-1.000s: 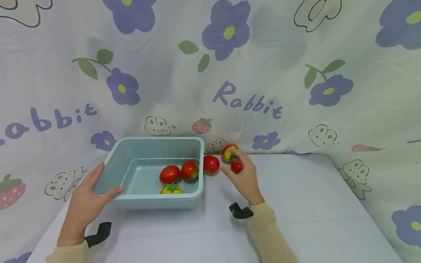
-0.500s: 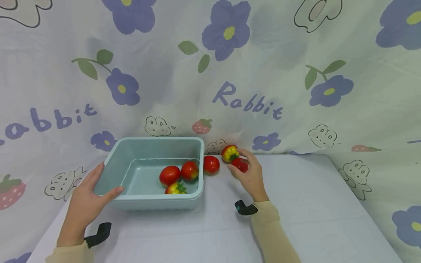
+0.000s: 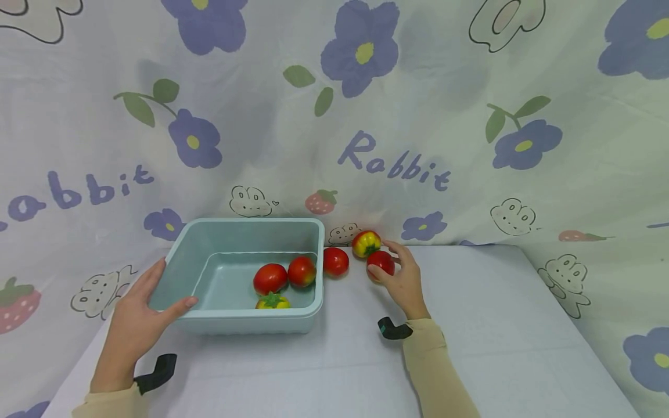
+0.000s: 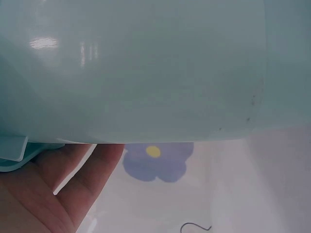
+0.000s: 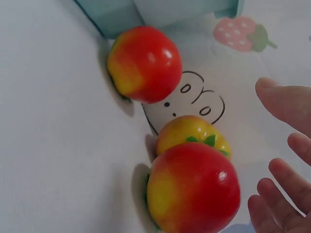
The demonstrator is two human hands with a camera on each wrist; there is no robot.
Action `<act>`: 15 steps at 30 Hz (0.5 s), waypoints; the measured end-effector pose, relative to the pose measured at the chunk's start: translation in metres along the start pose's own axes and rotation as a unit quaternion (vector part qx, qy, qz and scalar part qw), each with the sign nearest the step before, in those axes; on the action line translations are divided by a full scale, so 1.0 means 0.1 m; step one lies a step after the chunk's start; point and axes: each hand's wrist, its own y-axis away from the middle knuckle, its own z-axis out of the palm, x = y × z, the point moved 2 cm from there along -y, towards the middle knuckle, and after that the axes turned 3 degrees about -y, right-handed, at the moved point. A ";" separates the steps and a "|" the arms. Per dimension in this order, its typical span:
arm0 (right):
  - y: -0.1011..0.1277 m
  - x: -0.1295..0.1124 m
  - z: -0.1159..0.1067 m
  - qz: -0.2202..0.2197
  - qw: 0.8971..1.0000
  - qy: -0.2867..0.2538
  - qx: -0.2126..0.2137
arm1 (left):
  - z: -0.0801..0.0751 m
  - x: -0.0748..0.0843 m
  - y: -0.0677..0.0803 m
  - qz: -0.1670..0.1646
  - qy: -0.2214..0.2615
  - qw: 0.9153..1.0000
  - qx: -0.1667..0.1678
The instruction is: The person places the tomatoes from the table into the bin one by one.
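At the left, the left hand [image 3: 137, 316] grips the near left corner of the pale blue tub [image 3: 237, 318], thumb lying over the rim and fingers along the outer wall; the left wrist view shows the palm [image 4: 43, 194] pressed under the tub's lip. Inside the tub lie two red tomatoes [image 3: 270, 278] side by side and a yellow-green one [image 3: 272, 301] at the front wall. Just outside the tub's right wall a red tomato [image 3: 335, 261] sits on the white table [image 3: 496, 325]. Beside it stands a yellow-red tomato [image 3: 366, 243], and touching that is another red tomato [image 3: 380, 263]. The right hand [image 3: 403, 283] curves loosely around this last one, fingers [image 5: 282, 191] spread and relaxed, not clamped on it.
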 end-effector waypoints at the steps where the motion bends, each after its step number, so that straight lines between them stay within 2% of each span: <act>1: 0.00 0.02 0.00 0.003 1.000 0.004 -0.001 | 0.00 0.00 0.00 0.000 0.001 1.000 0.000; 15: -0.01 0.19 0.00 0.048 0.998 0.037 -0.015 | 0.00 0.02 0.00 0.000 0.005 1.000 0.001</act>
